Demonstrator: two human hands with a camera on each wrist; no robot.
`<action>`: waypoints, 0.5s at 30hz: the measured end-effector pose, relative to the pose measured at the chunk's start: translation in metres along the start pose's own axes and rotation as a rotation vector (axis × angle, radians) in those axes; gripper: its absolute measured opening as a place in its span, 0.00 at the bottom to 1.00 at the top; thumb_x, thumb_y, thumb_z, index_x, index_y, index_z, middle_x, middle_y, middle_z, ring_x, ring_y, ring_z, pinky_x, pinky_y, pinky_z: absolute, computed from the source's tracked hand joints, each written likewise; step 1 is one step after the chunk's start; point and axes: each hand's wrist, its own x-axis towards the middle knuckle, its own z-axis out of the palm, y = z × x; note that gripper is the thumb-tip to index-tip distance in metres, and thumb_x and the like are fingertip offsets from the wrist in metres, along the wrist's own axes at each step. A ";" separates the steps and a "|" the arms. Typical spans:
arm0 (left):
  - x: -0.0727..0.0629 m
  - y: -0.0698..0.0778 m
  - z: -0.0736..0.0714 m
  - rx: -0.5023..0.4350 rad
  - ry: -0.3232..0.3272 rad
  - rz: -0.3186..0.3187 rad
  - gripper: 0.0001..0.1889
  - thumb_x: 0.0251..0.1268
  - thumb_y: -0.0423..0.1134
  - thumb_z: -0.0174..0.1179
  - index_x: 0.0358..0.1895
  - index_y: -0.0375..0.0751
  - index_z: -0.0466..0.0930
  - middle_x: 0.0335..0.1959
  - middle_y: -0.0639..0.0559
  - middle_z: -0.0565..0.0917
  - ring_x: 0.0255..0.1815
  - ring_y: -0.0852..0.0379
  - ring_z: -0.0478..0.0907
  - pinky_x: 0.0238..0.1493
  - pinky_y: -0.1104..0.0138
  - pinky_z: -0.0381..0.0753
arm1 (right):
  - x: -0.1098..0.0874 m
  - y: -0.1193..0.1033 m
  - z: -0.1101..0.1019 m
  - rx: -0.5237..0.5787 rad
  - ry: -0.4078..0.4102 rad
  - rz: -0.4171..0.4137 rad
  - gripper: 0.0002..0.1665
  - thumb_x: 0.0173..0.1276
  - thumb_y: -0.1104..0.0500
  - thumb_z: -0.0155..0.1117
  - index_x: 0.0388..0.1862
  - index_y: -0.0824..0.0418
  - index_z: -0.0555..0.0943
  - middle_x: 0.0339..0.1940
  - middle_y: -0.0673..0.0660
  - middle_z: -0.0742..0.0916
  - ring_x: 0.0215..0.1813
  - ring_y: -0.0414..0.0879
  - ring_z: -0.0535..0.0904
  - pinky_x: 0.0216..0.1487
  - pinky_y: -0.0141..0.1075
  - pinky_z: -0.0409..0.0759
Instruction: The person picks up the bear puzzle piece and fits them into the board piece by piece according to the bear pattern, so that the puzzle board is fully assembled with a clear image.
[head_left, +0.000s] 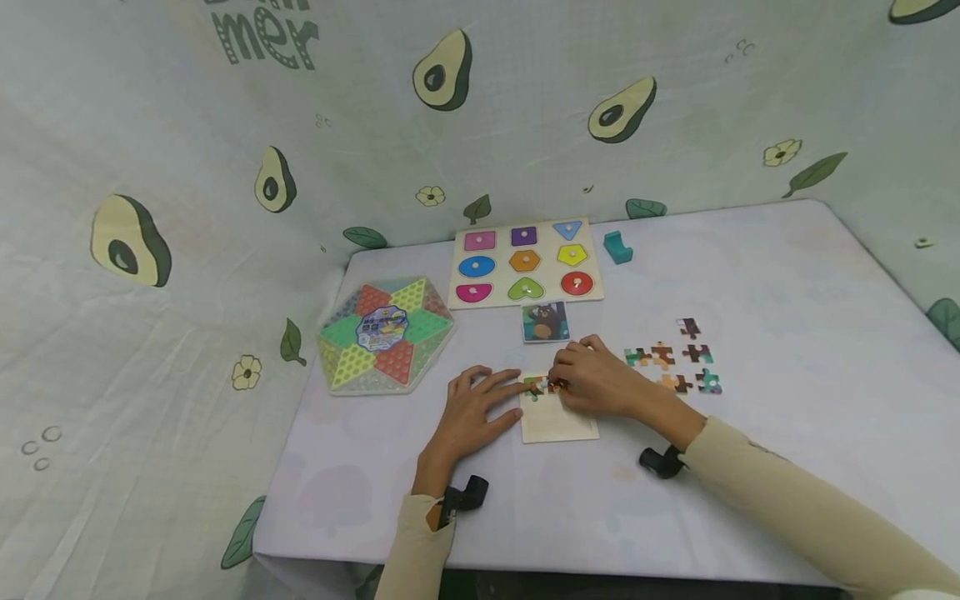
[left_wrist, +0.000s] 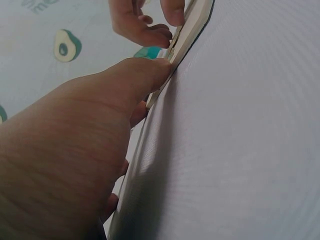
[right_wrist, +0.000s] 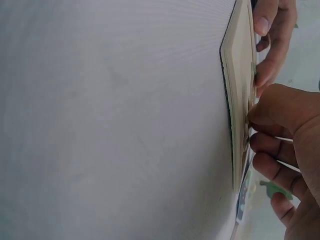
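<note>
The surface is a table under a pale cloth [head_left: 750, 467], extending well to either side of the fingers. Behind it hangs a light fabric backdrop [head_left: 525, 167] printed with avocados, leaves and flowers.

The wooden puzzle tray [head_left: 558, 425] lies flat between the two hands. Left hand [head_left: 472, 417]: fingers extended and spread, grasping nothing, tips at the tray's left edge and against the fitted jigsaw pieces [head_left: 535, 388]. Right hand [head_left: 597, 379]: fingers curled, pinching a jigsaw piece [head_left: 553, 386] at the tray's far edge.

Just beyond the right fingertips lies a bear picture card [head_left: 546, 325]; past it, a shape peg board [head_left: 502, 279] and a teal block [head_left: 618, 248]. Beyond the left fingers, to their left, lies a hexagonal Chinese checkers box [head_left: 382, 333]. Loose jigsaw pieces [head_left: 709, 382] lie to the right of the right fingers.

Only the head view shows this layout. The left wrist view shows the left thumb [left_wrist: 155, 70] touching the tray's side, and the right wrist view the tray's dark bottom edge and the right thumb [right_wrist: 272, 107] low over it. The pinched piece is indistinct in both wrist views.
</note>
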 end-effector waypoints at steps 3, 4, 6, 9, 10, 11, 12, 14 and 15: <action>0.000 -0.001 0.000 0.003 0.003 0.001 0.23 0.73 0.61 0.53 0.68 0.71 0.74 0.72 0.69 0.67 0.72 0.53 0.57 0.66 0.47 0.56 | 0.000 -0.001 0.001 0.021 0.000 0.006 0.09 0.61 0.58 0.72 0.41 0.53 0.87 0.40 0.48 0.84 0.45 0.45 0.77 0.53 0.51 0.69; 0.000 -0.001 0.000 0.003 0.003 0.001 0.23 0.73 0.61 0.53 0.68 0.71 0.74 0.72 0.69 0.67 0.72 0.53 0.57 0.66 0.47 0.56 | 0.000 -0.001 0.001 0.027 0.001 0.011 0.09 0.61 0.58 0.72 0.41 0.53 0.87 0.40 0.49 0.84 0.45 0.46 0.78 0.53 0.51 0.70; 0.000 -0.001 0.000 0.001 0.003 0.001 0.23 0.73 0.61 0.53 0.68 0.71 0.74 0.72 0.69 0.67 0.72 0.53 0.57 0.65 0.47 0.56 | -0.001 -0.001 0.002 0.037 0.004 0.018 0.09 0.62 0.58 0.72 0.42 0.54 0.88 0.42 0.50 0.84 0.46 0.47 0.79 0.53 0.51 0.70; 0.000 -0.001 0.000 0.003 0.000 -0.001 0.23 0.73 0.61 0.53 0.68 0.71 0.74 0.72 0.69 0.67 0.72 0.53 0.57 0.66 0.47 0.56 | -0.003 -0.002 0.001 0.043 0.015 0.021 0.10 0.61 0.59 0.74 0.43 0.55 0.88 0.44 0.52 0.84 0.47 0.48 0.79 0.52 0.51 0.71; 0.000 -0.001 0.000 0.004 0.000 0.000 0.23 0.73 0.61 0.53 0.68 0.71 0.74 0.72 0.69 0.67 0.72 0.53 0.57 0.66 0.47 0.56 | -0.003 -0.003 0.001 0.044 0.017 0.019 0.11 0.61 0.60 0.74 0.43 0.55 0.88 0.44 0.53 0.84 0.47 0.49 0.79 0.52 0.50 0.72; 0.000 -0.001 0.000 0.004 0.001 0.001 0.23 0.73 0.61 0.53 0.68 0.71 0.74 0.72 0.69 0.67 0.72 0.53 0.57 0.66 0.47 0.56 | -0.004 -0.003 0.001 0.053 0.019 0.021 0.11 0.61 0.60 0.74 0.43 0.56 0.87 0.44 0.53 0.84 0.47 0.49 0.80 0.52 0.50 0.72; 0.000 -0.001 0.000 0.005 0.000 0.001 0.23 0.73 0.61 0.53 0.68 0.71 0.74 0.72 0.69 0.67 0.72 0.53 0.57 0.66 0.47 0.56 | -0.004 -0.004 0.001 0.061 0.018 0.023 0.12 0.61 0.61 0.73 0.44 0.57 0.87 0.44 0.54 0.84 0.47 0.50 0.80 0.51 0.49 0.73; 0.000 -0.001 0.000 0.005 0.000 0.000 0.23 0.73 0.61 0.53 0.68 0.71 0.74 0.72 0.69 0.67 0.72 0.53 0.57 0.66 0.47 0.56 | -0.003 -0.005 0.001 0.077 0.009 0.041 0.12 0.60 0.62 0.72 0.44 0.57 0.86 0.43 0.53 0.84 0.47 0.49 0.79 0.50 0.47 0.73; 0.000 0.000 0.000 0.005 -0.001 -0.002 0.23 0.73 0.61 0.53 0.68 0.71 0.74 0.72 0.70 0.67 0.72 0.53 0.57 0.66 0.48 0.56 | -0.003 -0.005 0.001 0.079 -0.002 0.056 0.13 0.60 0.62 0.72 0.45 0.58 0.86 0.43 0.53 0.84 0.47 0.49 0.79 0.50 0.47 0.73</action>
